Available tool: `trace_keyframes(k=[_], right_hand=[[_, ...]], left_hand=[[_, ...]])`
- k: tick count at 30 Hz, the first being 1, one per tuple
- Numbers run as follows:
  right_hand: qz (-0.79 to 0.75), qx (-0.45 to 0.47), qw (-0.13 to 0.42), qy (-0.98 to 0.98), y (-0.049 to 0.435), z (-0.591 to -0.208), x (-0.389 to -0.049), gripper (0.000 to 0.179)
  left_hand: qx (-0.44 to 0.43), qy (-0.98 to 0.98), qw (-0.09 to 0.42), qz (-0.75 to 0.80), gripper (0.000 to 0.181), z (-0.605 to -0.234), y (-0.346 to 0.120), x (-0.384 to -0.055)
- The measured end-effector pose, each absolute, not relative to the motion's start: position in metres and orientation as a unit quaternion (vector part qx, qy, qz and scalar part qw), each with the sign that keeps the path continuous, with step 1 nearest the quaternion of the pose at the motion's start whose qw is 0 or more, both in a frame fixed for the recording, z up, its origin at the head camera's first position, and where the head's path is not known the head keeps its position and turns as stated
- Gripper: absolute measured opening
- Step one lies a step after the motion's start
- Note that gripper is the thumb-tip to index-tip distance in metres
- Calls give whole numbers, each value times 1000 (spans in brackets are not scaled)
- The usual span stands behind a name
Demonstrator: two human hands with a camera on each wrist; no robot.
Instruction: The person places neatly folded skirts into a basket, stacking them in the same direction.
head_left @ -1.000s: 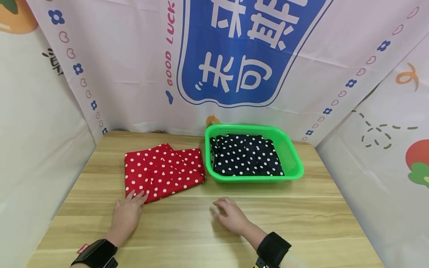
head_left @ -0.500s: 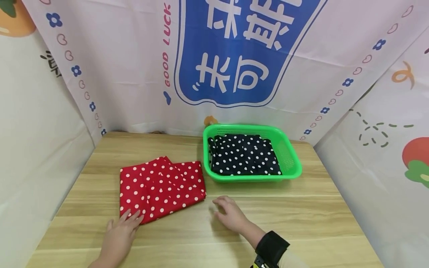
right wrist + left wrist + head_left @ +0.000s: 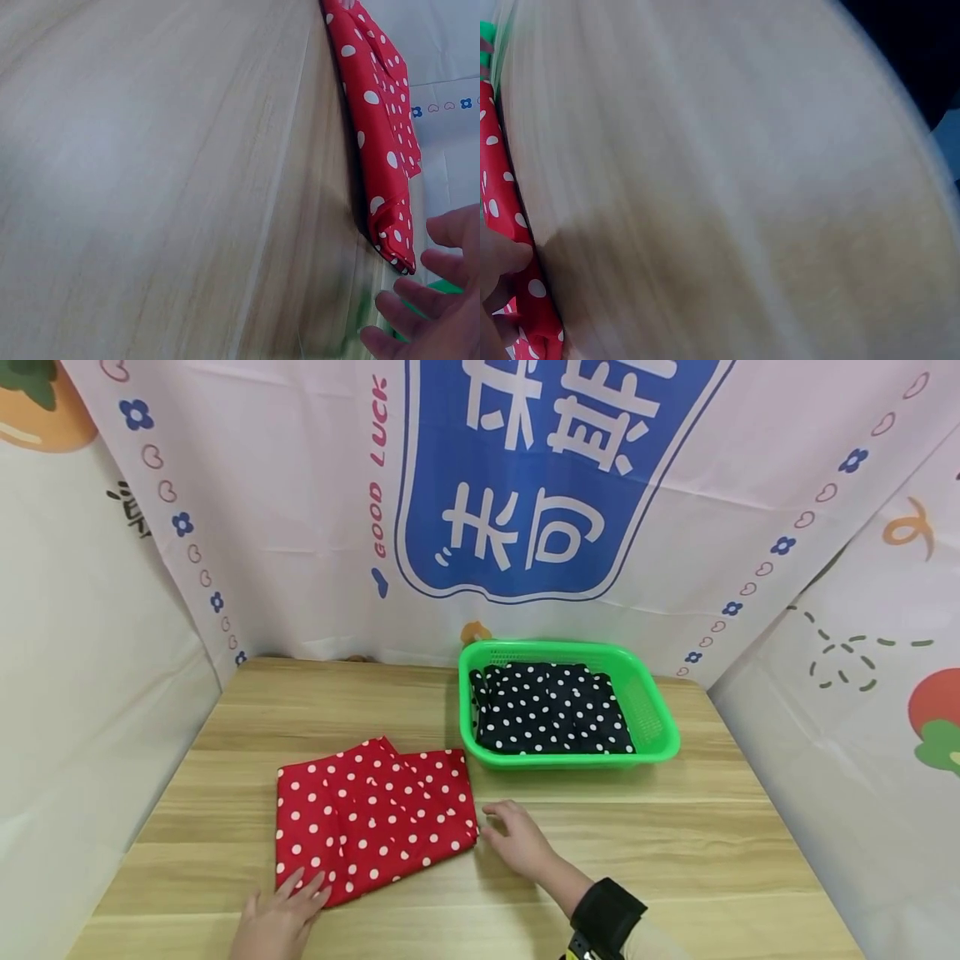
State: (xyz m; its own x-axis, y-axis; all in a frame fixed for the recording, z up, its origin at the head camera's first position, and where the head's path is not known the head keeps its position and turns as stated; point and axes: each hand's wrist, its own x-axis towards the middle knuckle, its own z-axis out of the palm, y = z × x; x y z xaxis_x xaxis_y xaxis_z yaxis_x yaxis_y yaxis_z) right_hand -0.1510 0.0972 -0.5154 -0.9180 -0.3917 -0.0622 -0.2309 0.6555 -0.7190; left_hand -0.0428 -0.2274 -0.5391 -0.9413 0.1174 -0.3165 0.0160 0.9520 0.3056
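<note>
A folded red cloth with white polka dots [image 3: 375, 818] lies on the wooden table, left of centre. My left hand [image 3: 279, 925] rests its extended fingers on the cloth's near left corner. In the left wrist view, part of that hand shows at the cloth's edge [image 3: 517, 217]. Beside the cloth's right corner is my right hand [image 3: 517, 842], its fingers loosely bent and holding nothing. The right wrist view has this hand [image 3: 442, 300] just off the cloth's end [image 3: 394, 232], fingers spread.
A green plastic basket [image 3: 660, 727] stands at the back, right of centre, with a folded black polka-dot cloth [image 3: 551, 710] inside. Printed white curtains [image 3: 315, 527] hang behind the wooden table [image 3: 637, 860] and along both sides.
The red cloth has slid toward me, my left hand moving back along with it. Its right corner is now beside my right hand, which has hardly moved.
</note>
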Motion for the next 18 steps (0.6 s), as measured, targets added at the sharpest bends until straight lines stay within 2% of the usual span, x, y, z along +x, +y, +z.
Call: trace_keyframes(k=[6, 12, 18], right_hand=[[-377, -135, 105, 910, 96, -516, -151, 32], [-367, -129, 108, 915, 97, -519, -150, 30], [-360, -130, 101, 918, 98, -519, -149, 29]], left_hand=[[61, 950, 255, 169, 58, -544, -227, -38], [81, 944, 284, 146, 87, -550, -231, -33], [67, 929, 332, 152, 92, -559, -234, -35]])
